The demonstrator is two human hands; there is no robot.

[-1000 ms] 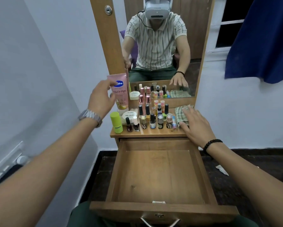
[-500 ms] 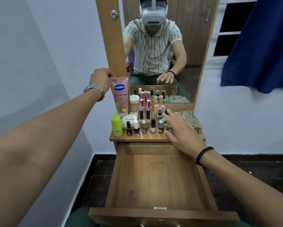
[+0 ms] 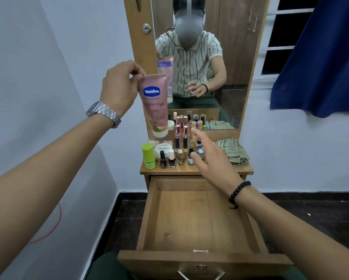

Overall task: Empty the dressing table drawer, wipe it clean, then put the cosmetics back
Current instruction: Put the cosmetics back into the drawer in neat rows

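The wooden drawer [image 3: 149,217] stands pulled out below the dressing table top [image 3: 248,170], and nothing lies inside it. My left hand [image 3: 119,87] pinches the top end of a pink Vaseline tube [image 3: 154,105] and holds it in the air above the table's left side. Several nail polish and perfume bottles [image 3: 179,150] stand in rows on the table top. My right hand [image 3: 212,158] reaches over these bottles with spread, straight fingers and holds nothing. A green checked cloth [image 3: 233,150] lies crumpled at the right of the top.
A lime green stick [image 3: 148,156] and a white nail polish jar [image 3: 163,147] stand at the table's left front. The mirror [image 3: 230,77] rises behind the bottles. A white wall is close on the left, a blue curtain [image 3: 321,57] hangs at right.
My left hand has taken hold of the pink tube and lifted it off the table. My right hand left the cloth and moved left over the bottles.
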